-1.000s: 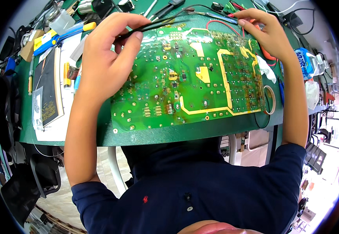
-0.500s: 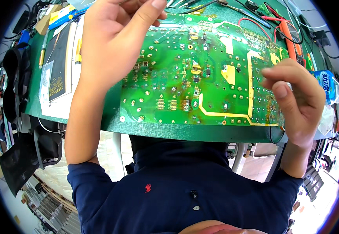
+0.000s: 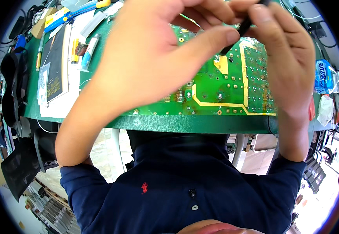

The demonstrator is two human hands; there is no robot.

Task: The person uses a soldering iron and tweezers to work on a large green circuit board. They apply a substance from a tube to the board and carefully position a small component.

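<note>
Head view: the left hand (image 3: 161, 50) and the right hand (image 3: 286, 50) are meeting above the tabletop (image 3: 185, 124), over one green circuit board (image 3: 204, 97), which is lying along the near edge. The right thumb and fingers are pressing together on one slim black piece (image 3: 242, 30); its lower end is slanting down leftward over the board, and its upper end is passing out of sight among the fingers. Whether the left fingers, bent with the thumb reaching the piece's side, are gripping it or merely standing beside it cannot be told. The left hand is hiding much of the board's left part, and the upper margin is cutting off both hands. Toward the tabletop's left edge, one white sheet (image 3: 72, 85) is carrying one black panel (image 3: 58, 58). One yellow marker (image 3: 75, 50) and one blue-and-white tube (image 3: 89, 52) are lying right of the panel.
</note>
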